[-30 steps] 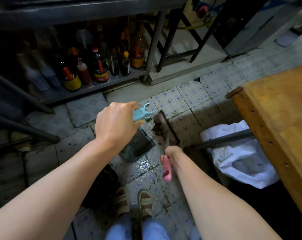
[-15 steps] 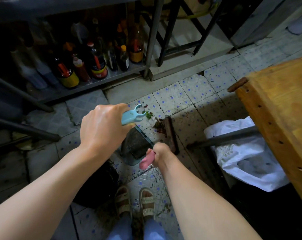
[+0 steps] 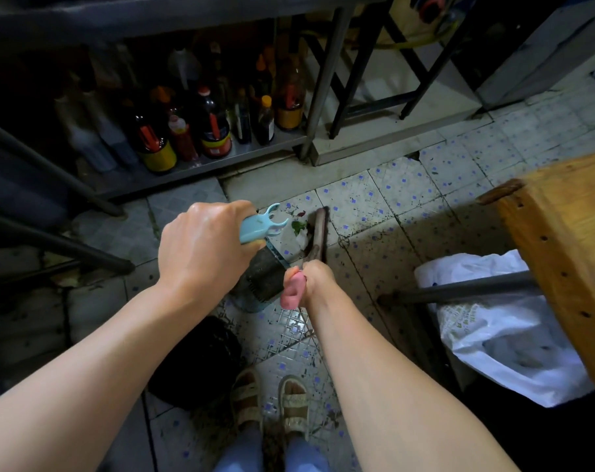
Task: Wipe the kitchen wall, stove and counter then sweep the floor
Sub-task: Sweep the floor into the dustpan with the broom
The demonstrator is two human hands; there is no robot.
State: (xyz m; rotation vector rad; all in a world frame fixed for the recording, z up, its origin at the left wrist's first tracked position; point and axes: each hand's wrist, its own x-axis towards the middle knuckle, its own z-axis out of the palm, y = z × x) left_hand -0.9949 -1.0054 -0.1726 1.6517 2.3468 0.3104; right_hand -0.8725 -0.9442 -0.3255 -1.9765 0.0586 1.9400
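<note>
Grimy blue-dotted tiled floor [image 3: 408, 199]; a low steel shelf [image 3: 187, 175] crowded with sauce bottles [image 3: 214, 131] at rear, a wooden bench [image 3: 568, 240] right, a white plastic bag [image 3: 500, 335] beneath it

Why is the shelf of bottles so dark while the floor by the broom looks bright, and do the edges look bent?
Head view: light falls on the tiled floor near the broom head; the bottles sit in shadow under the counter. Head view: the wide lens bows the wooden table and stretches the forearms. Both hands look sharp.
</note>
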